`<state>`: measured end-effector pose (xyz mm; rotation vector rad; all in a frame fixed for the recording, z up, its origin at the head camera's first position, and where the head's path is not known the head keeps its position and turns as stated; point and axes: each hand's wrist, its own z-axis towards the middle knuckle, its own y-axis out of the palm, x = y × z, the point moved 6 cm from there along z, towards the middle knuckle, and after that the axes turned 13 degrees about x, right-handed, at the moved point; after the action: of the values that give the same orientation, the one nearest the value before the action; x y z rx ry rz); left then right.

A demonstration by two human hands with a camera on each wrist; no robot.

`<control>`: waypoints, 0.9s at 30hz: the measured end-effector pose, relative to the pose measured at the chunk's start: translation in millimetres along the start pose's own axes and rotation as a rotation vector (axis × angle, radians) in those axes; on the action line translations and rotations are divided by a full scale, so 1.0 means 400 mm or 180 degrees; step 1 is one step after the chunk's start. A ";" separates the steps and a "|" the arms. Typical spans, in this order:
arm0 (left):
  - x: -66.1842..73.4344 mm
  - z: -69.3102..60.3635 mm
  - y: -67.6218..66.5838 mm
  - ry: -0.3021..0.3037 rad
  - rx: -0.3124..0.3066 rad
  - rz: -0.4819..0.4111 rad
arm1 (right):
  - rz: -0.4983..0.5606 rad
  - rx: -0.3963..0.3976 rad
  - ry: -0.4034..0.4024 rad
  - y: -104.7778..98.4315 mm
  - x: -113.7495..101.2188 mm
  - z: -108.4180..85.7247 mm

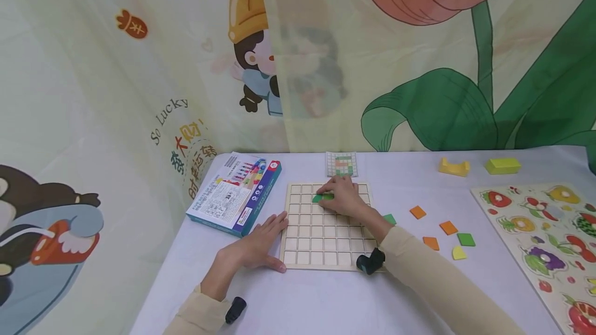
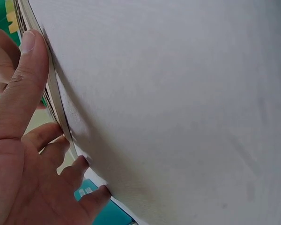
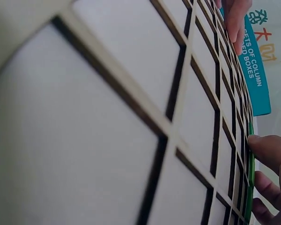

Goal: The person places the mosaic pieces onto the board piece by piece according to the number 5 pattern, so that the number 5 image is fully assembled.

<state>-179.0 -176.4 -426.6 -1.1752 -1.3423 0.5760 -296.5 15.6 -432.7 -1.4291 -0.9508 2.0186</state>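
A wooden grid board (image 1: 298, 244) lies flat on the white table. My right hand (image 1: 343, 195) is over its upper part, thumb and fingertips about a green tile (image 1: 328, 197); another green piece (image 1: 317, 198) sits just left of it. In the right wrist view, the thumb (image 3: 267, 149) touches a green edge (image 3: 251, 161) at the grid. Fingers outstretched, my left hand (image 1: 262, 242) rests along the board's left edge. Its thumb (image 2: 30, 70) lies against the board's side in the left wrist view. A small pattern card (image 1: 341, 163) is behind the board.
A blue box (image 1: 242, 193) lies at the back left. Right of the board are orange tiles (image 1: 448, 227), green tiles (image 1: 466, 239) and a yellow piece (image 1: 459, 253). Farther right are a fruit sheet (image 1: 512, 206), a yellow bridge-shaped block (image 1: 453, 167) and a yellow-green block (image 1: 503, 166).
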 end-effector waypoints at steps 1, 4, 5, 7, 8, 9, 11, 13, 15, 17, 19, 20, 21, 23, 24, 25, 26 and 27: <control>0.000 0.001 0.001 0.0006 0.0000 -0.0001 | -0.0001 0.0006 -0.0004 -0.001 0.001 -0.001; 0.001 0.004 0.003 0.0014 -0.0003 0.0012 | -0.0005 0.0031 -0.0021 -0.003 0.005 -0.004; 0.001 0.004 0.002 0.0013 -0.0003 0.0013 | 0.0004 0.0038 -0.0032 -0.004 0.006 -0.004; 0.001 0.005 0.003 0.0013 -0.0007 0.0031 | 0.0008 0.0046 -0.0067 -0.003 0.008 -0.003; 0.001 0.005 0.003 0.0010 -0.0009 0.0034 | 0.0006 0.0039 -0.0086 -0.003 0.008 -0.003; 0.001 0.006 0.003 0.0006 -0.0011 0.0039 | 0.0010 0.0028 -0.0117 -0.004 0.007 -0.003; 0.000 0.006 0.003 -0.0002 -0.0018 0.0027 | 0.0064 0.0032 -0.0205 -0.010 0.007 -0.003; -0.002 0.007 0.006 -0.0003 -0.0026 0.0020 | 0.0099 0.0023 -0.0272 -0.023 0.012 -0.006; -0.002 0.006 0.006 -0.0011 -0.0032 0.0002 | 0.0152 0.0032 -0.0326 -0.047 0.024 -0.012; -0.003 0.005 0.007 -0.0011 -0.0036 0.0006 | 0.0202 0.0032 -0.0324 -0.079 0.049 -0.022; -0.002 0.004 0.006 -0.0013 -0.0036 0.0018 | 0.0210 0.0005 -0.0291 -0.118 0.083 -0.034; -0.002 0.004 0.006 -0.0013 -0.0036 0.0032 | 0.0193 -0.0016 -0.0249 -0.138 0.104 -0.042; -0.002 0.003 0.005 -0.0015 -0.0038 0.0044 | 0.0184 -0.0042 -0.0216 -0.157 0.128 -0.050; 0.001 0.001 0.003 -0.0017 -0.0035 0.0058 | 0.0137 -0.0101 -0.0108 -0.197 0.178 -0.070; 0.003 0.001 0.001 -0.0016 -0.0030 0.0063 | 0.0102 -0.0137 -0.0043 -0.217 0.202 -0.082; 0.004 0.000 0.000 -0.0017 -0.0029 0.0067 | 0.0081 -0.0168 0.0017 -0.236 0.228 -0.094; 0.005 -0.001 -0.002 -0.0006 -0.0028 0.0065 | 0.0061 -0.0197 0.0071 -0.253 0.252 -0.107; 0.006 -0.001 -0.003 -0.0009 -0.0029 0.0063 | 0.0054 -0.0222 0.0121 -0.270 0.276 -0.120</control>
<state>-178.3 -175.0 -424.2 -1.1966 -1.3383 0.5867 -288.6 177.0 -426.2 -1.5119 -1.0050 1.9808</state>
